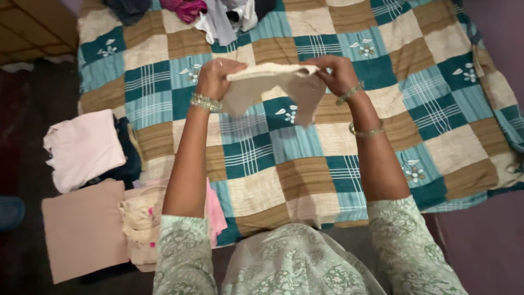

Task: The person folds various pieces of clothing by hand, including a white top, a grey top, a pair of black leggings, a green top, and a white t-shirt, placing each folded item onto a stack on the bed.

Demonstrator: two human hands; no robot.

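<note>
Both my hands hold up a small cream cloth (273, 87) above a bed covered by a teal, tan and cream checked quilt (305, 164). My left hand (215, 76) grips the cloth's left end and my right hand (335, 74) pinches its right end. The cloth hangs folded between them, its lower edges drooping. Bangles sit on both wrists.
A heap of loose clothes (218, 16) lies at the quilt's far edge. Near my left side sit a folded pale pink cloth (82, 147) on dark garments, a flat tan piece (82, 229) and a cream and pink garment (144, 218). Dark floor borders the bed.
</note>
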